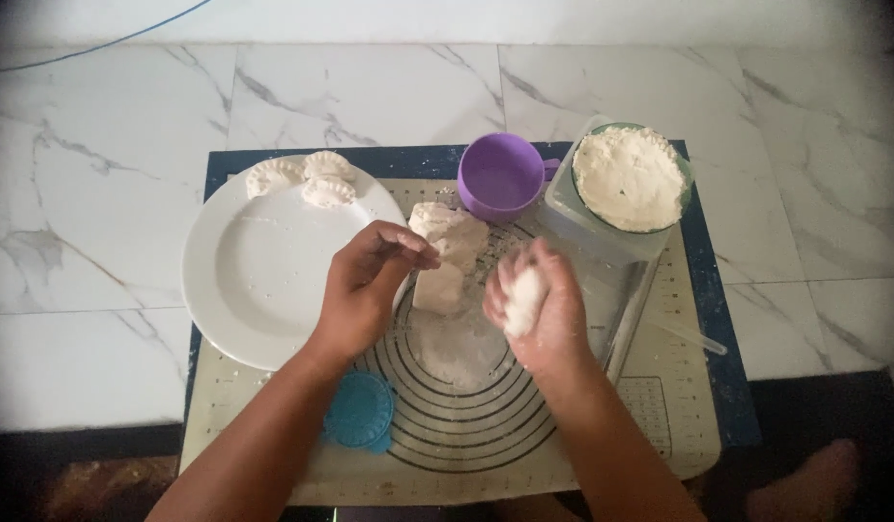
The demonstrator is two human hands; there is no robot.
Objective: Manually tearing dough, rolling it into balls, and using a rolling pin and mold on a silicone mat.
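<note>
My right hand [539, 307] is curled around a small lump of white dough [524, 300] above the baking mat [660, 406]. My left hand [370, 280] hovers beside it with fingers bent together, just left of two bigger dough pieces [447, 253] lying on the mat; it holds nothing I can see. A floured patch [461, 348] lies on the mat's ring markings under both hands.
A white plate [263, 280] at the left carries three shaped dumplings [302, 177] on its far rim. A purple cup [502, 177], a bowl of flour [631, 179] on a clear container, and a blue dumpling press [360, 411] stand around the mat.
</note>
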